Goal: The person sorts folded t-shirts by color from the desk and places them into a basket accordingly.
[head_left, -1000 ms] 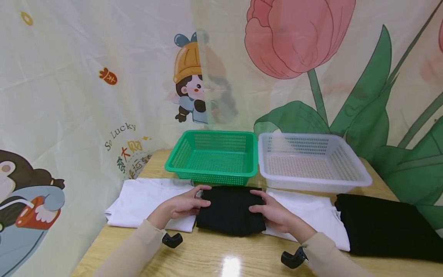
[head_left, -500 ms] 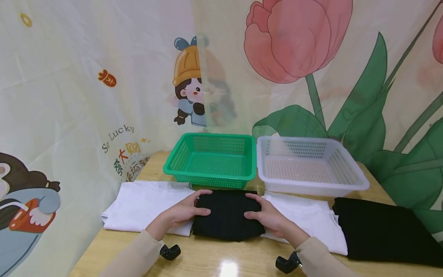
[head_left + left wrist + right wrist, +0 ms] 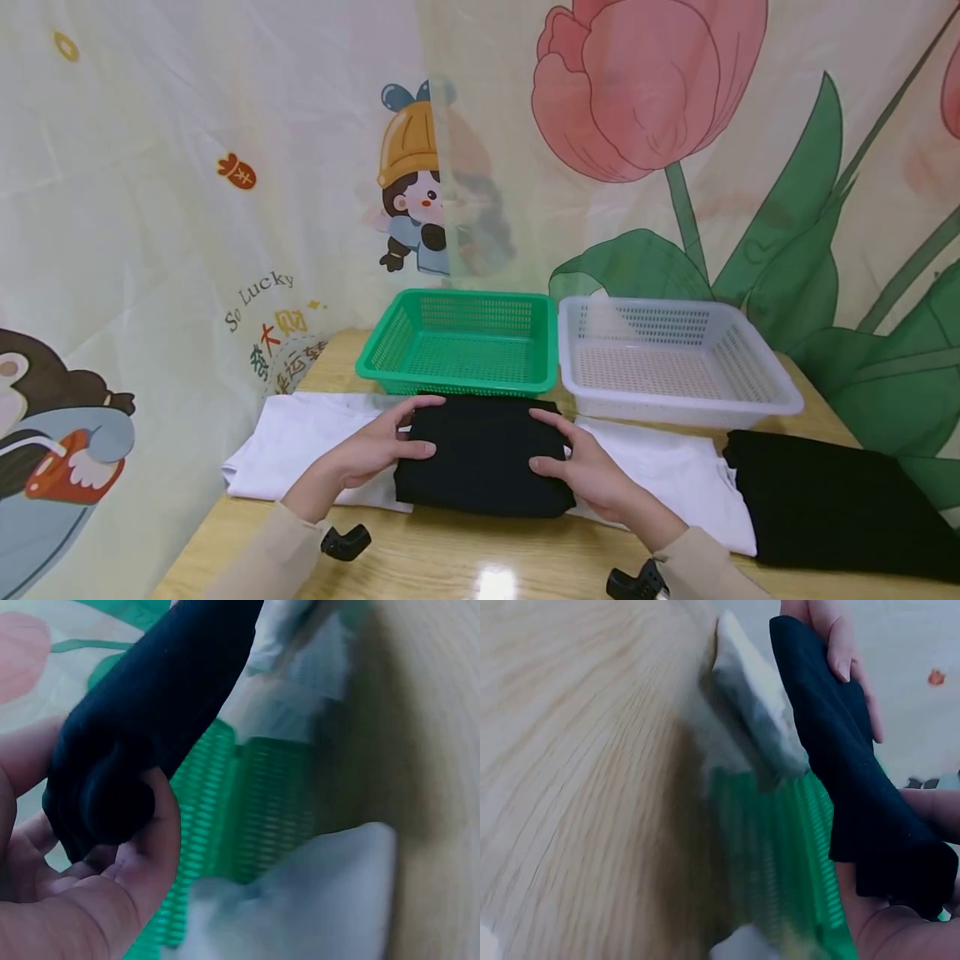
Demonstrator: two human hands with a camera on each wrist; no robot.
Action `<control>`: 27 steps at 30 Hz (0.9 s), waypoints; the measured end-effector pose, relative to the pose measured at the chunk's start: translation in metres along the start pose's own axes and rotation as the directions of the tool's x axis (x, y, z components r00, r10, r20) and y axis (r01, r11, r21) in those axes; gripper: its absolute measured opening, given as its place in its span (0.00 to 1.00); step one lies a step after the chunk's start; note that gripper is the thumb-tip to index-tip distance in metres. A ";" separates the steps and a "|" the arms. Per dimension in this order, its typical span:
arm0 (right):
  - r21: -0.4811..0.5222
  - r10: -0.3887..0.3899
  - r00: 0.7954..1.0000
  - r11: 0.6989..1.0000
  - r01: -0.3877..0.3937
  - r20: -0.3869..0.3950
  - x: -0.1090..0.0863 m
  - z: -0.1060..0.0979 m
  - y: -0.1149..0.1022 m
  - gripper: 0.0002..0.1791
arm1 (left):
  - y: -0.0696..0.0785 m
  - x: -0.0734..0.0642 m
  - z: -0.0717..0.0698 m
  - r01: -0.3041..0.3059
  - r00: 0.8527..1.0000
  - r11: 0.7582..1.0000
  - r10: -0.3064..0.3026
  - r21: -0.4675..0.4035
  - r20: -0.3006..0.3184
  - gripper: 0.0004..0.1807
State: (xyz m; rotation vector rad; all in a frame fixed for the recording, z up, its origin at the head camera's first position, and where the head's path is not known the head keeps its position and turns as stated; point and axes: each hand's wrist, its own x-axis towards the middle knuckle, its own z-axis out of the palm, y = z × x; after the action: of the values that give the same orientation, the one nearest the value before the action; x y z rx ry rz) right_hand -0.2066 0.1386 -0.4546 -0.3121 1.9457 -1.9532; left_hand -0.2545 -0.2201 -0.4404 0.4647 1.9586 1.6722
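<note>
A folded black garment (image 3: 483, 458) is held between both hands in the middle of the head view. My left hand (image 3: 367, 454) grips its left edge, thumb on top and fingers curled underneath, as the left wrist view shows on the rolled end of the garment (image 3: 172, 690). On the opposite edge, my right hand (image 3: 596, 471) holds it the same way, thumb over the top. Seen from the right wrist, the garment (image 3: 840, 757) is off the wooden table (image 3: 577, 787). It overlaps the front of the green basket (image 3: 480, 293) in the head view.
Beside the green basket stands a white basket (image 3: 675, 407); nothing lies in either. A folded white garment (image 3: 300, 442) lies at the left, another white garment (image 3: 660, 467) right of my hands. A second black garment (image 3: 840, 500) is at the far right. A printed curtain (image 3: 300, 167) hangs behind.
The black garment has risen from the table, looking larger and nearer the green basket. My left hand has shifted left and up; both hands keep their hold.
</note>
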 end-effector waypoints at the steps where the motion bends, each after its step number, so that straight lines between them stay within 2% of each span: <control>1: 0.012 -0.010 1.000 1.000 0.010 0.008 -0.001 0.001 -0.004 0.44 | 0.004 -0.002 -0.002 -0.008 1.000 1.000 0.008 0.008 0.003 0.42; 5: 0.022 -0.036 0.999 0.999 0.036 0.022 -0.004 0.006 -0.019 0.44 | 0.019 -0.011 -0.011 -0.026 1.000 0.999 0.026 0.039 -0.013 0.42; 9: 0.005 -0.049 0.998 0.999 0.049 0.025 -0.004 0.011 -0.033 0.44 | 0.032 -0.019 -0.019 -0.035 0.998 0.996 0.040 0.080 -0.055 0.42; 15: -0.010 -0.079 0.997 0.997 0.080 0.023 0.002 0.017 -0.059 0.43 | 0.056 -0.025 -0.028 -0.075 0.993 0.993 0.083 0.092 -0.083 0.43; 18: -0.030 -0.092 0.996 0.995 0.092 0.010 0.012 0.017 -0.072 0.43 | 0.068 -0.019 -0.034 -0.107 0.990 0.993 0.111 0.052 -0.086 0.42; 22: -0.076 -0.108 0.994 0.991 0.106 -0.025 0.032 0.011 -0.084 0.45 | 0.076 0.001 -0.044 -0.124 0.986 0.992 0.122 -0.006 -0.115 0.41; 27: -0.146 -0.116 0.992 0.983 0.108 -0.049 0.063 0.002 -0.087 0.46 | 0.075 0.025 -0.059 -0.125 0.979 0.992 0.129 0.033 -0.157 0.44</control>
State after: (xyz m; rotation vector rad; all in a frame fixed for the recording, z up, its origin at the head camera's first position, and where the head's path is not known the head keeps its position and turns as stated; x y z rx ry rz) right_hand -0.2721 0.1100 -0.3745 -0.4165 2.1537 -1.9144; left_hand -0.3147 -0.2395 -0.3649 0.4873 2.1035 1.8173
